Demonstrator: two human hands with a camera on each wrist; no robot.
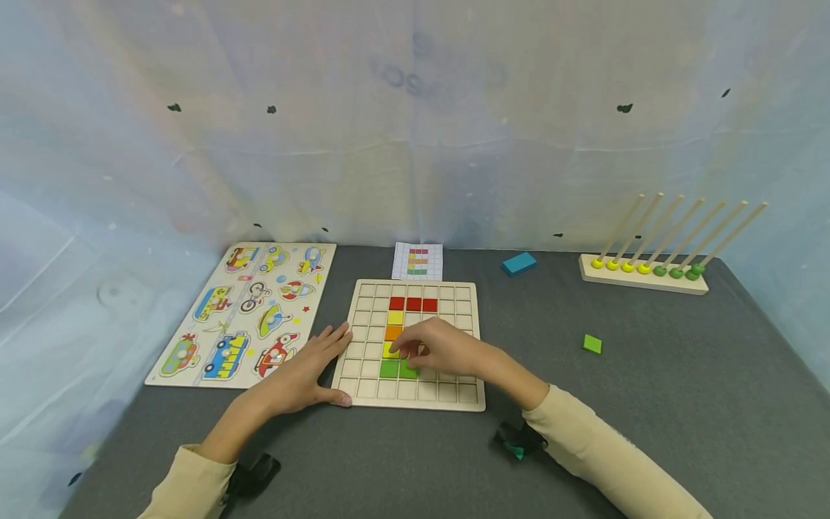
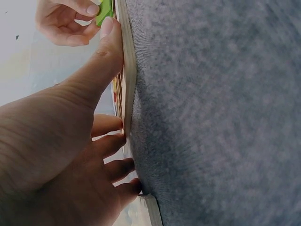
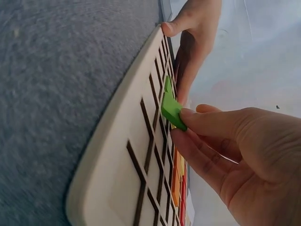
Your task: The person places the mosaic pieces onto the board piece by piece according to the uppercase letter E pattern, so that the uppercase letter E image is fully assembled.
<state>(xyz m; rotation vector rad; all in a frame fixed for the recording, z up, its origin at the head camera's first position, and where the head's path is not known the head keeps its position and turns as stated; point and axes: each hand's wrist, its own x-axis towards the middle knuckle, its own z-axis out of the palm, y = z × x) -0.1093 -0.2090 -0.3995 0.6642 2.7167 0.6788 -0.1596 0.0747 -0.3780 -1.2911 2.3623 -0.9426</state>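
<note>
A square wooden grid board lies on the dark table. My right hand pinches a green square tile between thumb and fingers, tilted right at the grid's surface in the right wrist view. Beside it, another green tile sits in a lower cell. Above that run a yellow tile, an orange tile and a second yellow tile, topped by a row of three red tiles. My left hand rests against the board's left side, fingers extended, thumb at the near corner.
A picture puzzle board lies left. Behind the grid is a printed pattern card. A blue block and a peg abacus with yellow and green beads stand at the back right. One loose green tile lies right.
</note>
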